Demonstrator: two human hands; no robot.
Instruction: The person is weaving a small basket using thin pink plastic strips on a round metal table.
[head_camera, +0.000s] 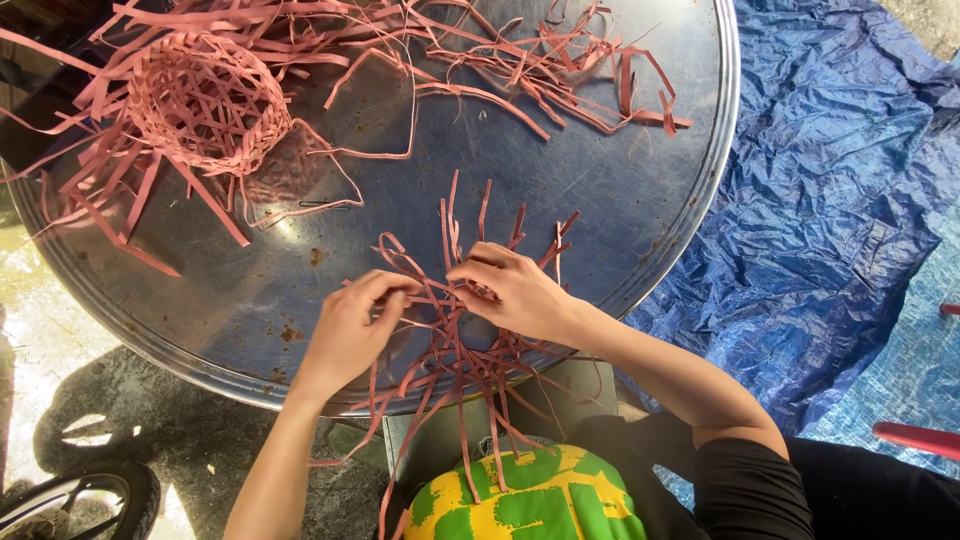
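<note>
a small round pink basket woven from flat strips (207, 100) sits on its side at the upper left of a wide round metal tray-like tabletop (620, 200), its open mouth turned toward the camera. nothing can be seen inside it; only the crossed lattice of its base shows through. loose strip ends splay out from its rim over the metal. a tangled heap of loose pink flat strips (520, 55) lies along the far edge of the tabletop, well apart from the basket.

near the close edge of the tabletop lies a flat, half-woven mat of pink strips (462, 345), its free ends fanning upward over the metal and hanging down past the rim toward the person's lap. both hands work on it. the left hand (352, 330) comes in from below, wrist straight, fingers curled narrow, with thumb and forefinger pinching a strip at the mat's left side. the right hand (520, 295) reaches across from the right with the forearm angled, palm down, fingertips closed on strips at the mat's centre. the two hands' fingertips are just beside each other.

a crumpled blue plastic tarpaulin (840, 200) covers the ground to the right of the tabletop. a green and yellow patterned cloth (530, 500) shows at the bottom, under the hanging strips.
</note>
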